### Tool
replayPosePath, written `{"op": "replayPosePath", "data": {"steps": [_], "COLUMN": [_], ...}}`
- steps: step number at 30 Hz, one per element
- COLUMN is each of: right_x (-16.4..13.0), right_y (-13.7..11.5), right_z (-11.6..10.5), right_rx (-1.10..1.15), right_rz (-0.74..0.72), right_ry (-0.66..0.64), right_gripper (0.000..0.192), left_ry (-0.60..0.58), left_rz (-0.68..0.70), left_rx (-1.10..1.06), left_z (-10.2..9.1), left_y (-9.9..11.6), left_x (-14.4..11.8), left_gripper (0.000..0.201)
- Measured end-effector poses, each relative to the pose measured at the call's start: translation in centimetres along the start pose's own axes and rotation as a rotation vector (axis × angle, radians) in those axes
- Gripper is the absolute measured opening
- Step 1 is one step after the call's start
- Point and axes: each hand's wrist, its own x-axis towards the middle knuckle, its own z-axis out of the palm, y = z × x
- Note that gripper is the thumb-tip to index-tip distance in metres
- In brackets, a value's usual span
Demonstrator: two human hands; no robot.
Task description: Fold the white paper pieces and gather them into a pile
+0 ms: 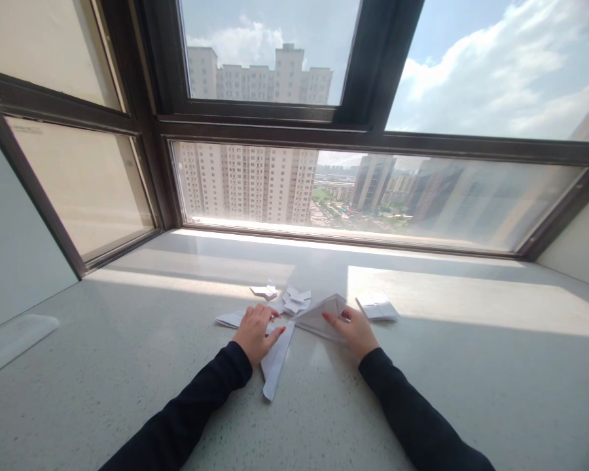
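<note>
A wide pale stone sill [127, 366] under a dark-framed window [255, 124] is used as the work surface; it looks smooth, hard and probably slick, so thin paper is likely to slide on it unless pinned. Sunlight falls in bands beyond the hands, high-rise blocks are seen through the glass. The folded white paper [319, 318] lies flat on the sill directly under both hands, at centre: a triangular flap under the right hand [357, 331], a long narrow strip [276, 360] running back toward the body from under the left hand [256, 333]. The sheet is judged very light, limp, easily creased or torn, best held by flat pressure near a fold edge or pinched at a corner. The left hand is laid palm-down, fingers spread, pressing the paper onto the sill. The right hand is laid on the triangular flap with fingertips at its near edge; whether it pinches or only presses cannot be told. Just beyond the fingertips, small folded paper pieces [294, 299] are scattered; another folded piece [379, 309] lies just right of the right hand. Dark sleeves [201, 405] cover both forearms.
</note>
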Motion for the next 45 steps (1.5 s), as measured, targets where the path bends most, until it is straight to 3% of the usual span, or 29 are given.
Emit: {"op": "replayPosePath", "data": {"steps": [4, 8, 11, 15, 24, 36, 45], "right_x": [-0.6, -1.4, -1.9, -2.2, -2.4, -2.1, -2.5], "right_y": [-1.4, -2.5, -2.8, -2.9, -3.3, -2.7, -3.7], "right_z": [-0.7, -0.2, 0.6, 1.2, 0.9, 1.1, 1.0], "right_rx": [0.307, 0.452, 0.404, 0.183, 0.056, 0.149, 0.112], "right_rz": [0.028, 0.036, -0.005, -0.072, -0.169, -0.112, -0.192], "right_ry": [-0.014, -0.047, -0.085, -0.053, -0.048, -0.097, -0.114], "right_gripper": [0.035, 0.036, 0.036, 0.036, 0.031, 0.037, 0.032], "left_ry": [0.046, -0.073, -0.161, -0.198, -0.194, -0.172, -0.220], "left_rz": [-0.035, -0.108, -0.151, -0.190, -0.241, -0.260, -0.509], "left_rx": [-0.273, -0.730, -1.029, -1.261, -1.277, -1.261, -1.354], "left_z": [-0.4, -0.4, 0.1, 0.4, 0.1, 0.2, -0.3], "left_y": [0.4, 1.0, 1.2, 1.4, 1.8, 1.7, 2.0], "left_x": [0.2, 0.2, 0.1, 0.1, -0.1, -0.1, -0.1], "left_gripper": [0.028, 0.039, 0.041, 0.036, 0.040, 0.039, 0.031]}}
